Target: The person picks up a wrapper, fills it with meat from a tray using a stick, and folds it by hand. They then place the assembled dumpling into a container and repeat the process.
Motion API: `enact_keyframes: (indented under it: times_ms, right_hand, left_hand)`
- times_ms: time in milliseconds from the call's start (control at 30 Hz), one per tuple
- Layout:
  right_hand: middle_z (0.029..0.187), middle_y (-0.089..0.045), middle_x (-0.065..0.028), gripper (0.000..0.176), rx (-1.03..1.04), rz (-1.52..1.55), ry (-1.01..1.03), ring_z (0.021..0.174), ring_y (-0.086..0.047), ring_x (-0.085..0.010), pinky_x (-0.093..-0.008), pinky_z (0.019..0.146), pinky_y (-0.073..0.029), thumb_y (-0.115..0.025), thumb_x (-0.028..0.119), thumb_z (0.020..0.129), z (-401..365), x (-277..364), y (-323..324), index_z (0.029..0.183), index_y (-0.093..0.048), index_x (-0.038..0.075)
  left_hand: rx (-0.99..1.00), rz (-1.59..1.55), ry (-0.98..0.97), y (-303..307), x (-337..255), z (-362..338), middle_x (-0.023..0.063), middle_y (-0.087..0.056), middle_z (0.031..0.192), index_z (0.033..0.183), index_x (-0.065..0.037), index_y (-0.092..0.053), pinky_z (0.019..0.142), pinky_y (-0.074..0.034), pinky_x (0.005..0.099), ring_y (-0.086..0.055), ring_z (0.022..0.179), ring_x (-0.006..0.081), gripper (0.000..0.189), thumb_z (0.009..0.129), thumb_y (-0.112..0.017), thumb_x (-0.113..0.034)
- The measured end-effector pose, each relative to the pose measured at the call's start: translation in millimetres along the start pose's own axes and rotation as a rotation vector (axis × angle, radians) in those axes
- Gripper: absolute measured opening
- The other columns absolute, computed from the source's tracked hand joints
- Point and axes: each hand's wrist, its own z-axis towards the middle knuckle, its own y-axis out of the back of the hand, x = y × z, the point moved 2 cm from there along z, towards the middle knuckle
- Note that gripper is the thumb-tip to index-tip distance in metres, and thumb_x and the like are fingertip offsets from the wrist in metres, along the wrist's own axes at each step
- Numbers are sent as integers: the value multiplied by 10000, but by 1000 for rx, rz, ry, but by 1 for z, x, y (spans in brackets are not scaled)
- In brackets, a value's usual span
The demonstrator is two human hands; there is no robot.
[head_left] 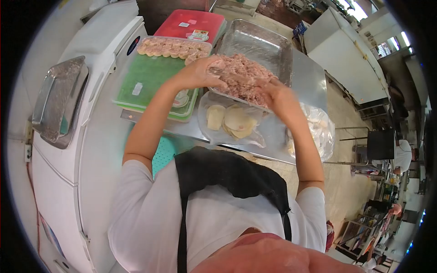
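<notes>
Ground meat (246, 75), pink and raw-looking, lies heaped at the near end of a rectangular metal pan (264, 41) on a shiny metal tabletop (312, 82). The left hand (205, 73) curves at the heap's left side, thumb and fingers apart; whether its grip holds a portion cannot be told. The right hand (278, 98) is at the heap's right edge, slightly blurred, fingertips against the meat; its grip cannot be told either.

Around the tabletop is a cluttered workroom with a pale floor (343, 98). A long white appliance (63, 150) runs along the left, a second metal pan (59, 100) on top. At right stand a white cabinet (346, 54) and a black chair (381, 143); beyond the chair, another person (403, 157) in white is partly visible.

Just in front of the heap sits a clear bag (209, 132) with pale round slices (239, 122). Left of the pan, a row of meat-topped pale pieces (166, 48) lies along the far side of a green tray (141, 77), with a red tray (182, 22) behind. The left forearm crosses the green tray; the right one partly covers a plastic bag (321, 132) of pale items.
</notes>
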Motion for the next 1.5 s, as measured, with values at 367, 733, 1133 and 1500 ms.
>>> enact_keyframes:
  times_ms: [367,733,1133,1500]
  right_hand:
    - [1049,-629,-204,308,158,317,-145,925,-611,-362,-404,781,-484,-543,255,923,27,59,-43,1137,-618,48]
    - [875,-615,-11,358,-3,721,-811,769,-515,-74,-227,696,-436,-607,196,917,-66,9,-54,1170,-584,-56]
    - [693,-463,26,304,-52,721,-742,622,-412,-65,-225,562,-368,-526,259,963,-90,-18,-49,1088,-616,-3]
    - [693,-602,-164,330,197,16,-261,689,-600,-342,-419,626,-469,-534,329,907,-94,-127,-31,826,-655,33]
  left_hand:
    - [-136,-48,93,54,63,-47,138,-633,1035,1117,8,-590,854,-453,332,-590,950,216,603,672,-813,-331]
    - [-198,341,190,79,155,-54,232,-541,1222,1333,-1,-415,970,-413,381,-525,1147,350,743,721,-735,-273]
    - [-143,507,284,32,153,1,235,-575,1165,1328,-3,-390,928,-432,436,-540,1105,378,678,757,-708,-183]
    - [139,150,-166,-132,3,-41,126,-607,962,1065,-69,-634,809,-461,374,-578,923,308,284,802,-646,-174]
